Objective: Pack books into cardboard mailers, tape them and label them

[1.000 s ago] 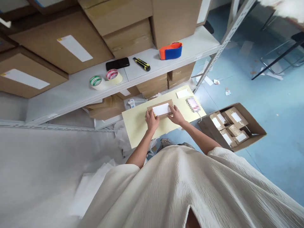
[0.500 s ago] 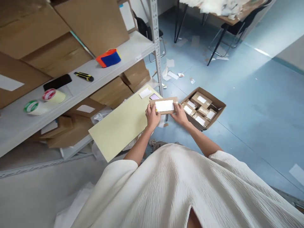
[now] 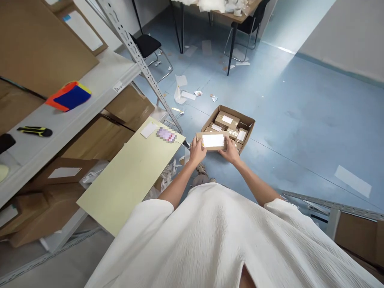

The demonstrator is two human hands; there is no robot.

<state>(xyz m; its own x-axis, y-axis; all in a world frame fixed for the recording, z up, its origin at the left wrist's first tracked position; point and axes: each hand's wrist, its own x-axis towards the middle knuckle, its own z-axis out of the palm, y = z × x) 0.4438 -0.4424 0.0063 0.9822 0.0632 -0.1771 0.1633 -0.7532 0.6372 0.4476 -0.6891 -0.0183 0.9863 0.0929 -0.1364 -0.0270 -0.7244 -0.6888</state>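
A small cardboard box (image 3: 212,149) with a white label on its upper face is held level between my two hands. My left hand (image 3: 197,151) grips its left end, and my right hand (image 3: 231,151) grips its right end. Beyond and partly behind it, a larger open carton (image 3: 252,130) stands on the floor. Several smaller labelled boxes (image 3: 227,119) lie inside that carton; the held box hides some of them.
To my left is a pale yellow board (image 3: 126,172) with a phone (image 3: 166,135) and a white card (image 3: 149,129). Metal shelving (image 3: 111,72) beyond carries cartons, a utility knife (image 3: 35,131) and an orange-and-blue item (image 3: 70,96). Another rack (image 3: 333,224) stands at right. Paper scraps litter the floor.
My view has turned to the right, so the shelving and board have shifted left. The held box, still in both hands, now overlaps the open carton in view.
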